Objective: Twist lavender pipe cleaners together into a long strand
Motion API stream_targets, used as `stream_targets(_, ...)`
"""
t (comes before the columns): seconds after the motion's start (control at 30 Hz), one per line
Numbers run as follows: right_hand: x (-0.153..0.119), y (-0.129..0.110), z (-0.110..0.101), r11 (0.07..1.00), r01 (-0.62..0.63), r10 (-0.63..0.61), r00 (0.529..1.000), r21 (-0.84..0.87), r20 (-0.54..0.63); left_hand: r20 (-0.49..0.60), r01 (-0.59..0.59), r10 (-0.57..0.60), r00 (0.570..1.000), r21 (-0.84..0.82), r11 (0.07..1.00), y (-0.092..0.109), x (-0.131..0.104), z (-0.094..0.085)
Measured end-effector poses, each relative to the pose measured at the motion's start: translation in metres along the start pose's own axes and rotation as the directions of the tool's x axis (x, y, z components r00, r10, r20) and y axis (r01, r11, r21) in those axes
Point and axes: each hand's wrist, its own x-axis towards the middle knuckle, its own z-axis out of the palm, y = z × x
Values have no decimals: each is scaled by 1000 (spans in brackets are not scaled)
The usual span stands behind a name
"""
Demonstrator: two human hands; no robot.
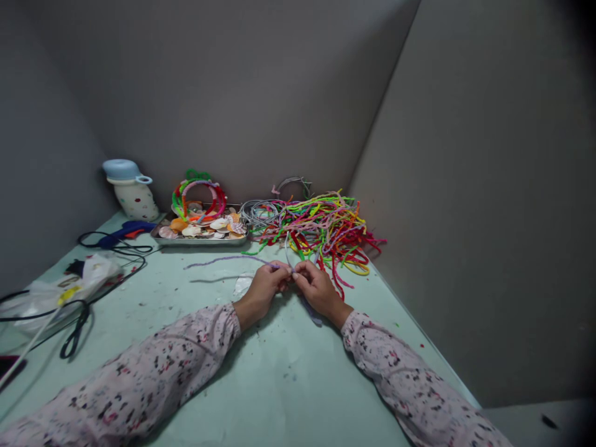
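Near the middle of the table, my left hand (269,284) pinches a thin purple fuzzy stem (228,257), one end of which sticks out to the left. My right hand (317,287) is closed beside it, fingertips nearly touching the left ones, also on the purple stem. Another purplish length hangs below the right fingers toward the table. A pale grey wire or stem (287,243) rises from between the two hands. The exact join between the fingertips is too small to make out.
Behind the hands lies a tangled pile of colourful fuzzy stems (326,217), with coiled grey wire (261,212) beside it. A metal tray (200,241) holds shells and colourful rings. Further left are a bottle (135,195), a blue tool (125,233), black cables and a plastic bag (93,276).
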Motion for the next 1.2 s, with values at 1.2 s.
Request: stream_targets(1.2,0,6,3,999,-29,30,999,14,-40,34,25,-23,999,-48,999,-1,-1,1)
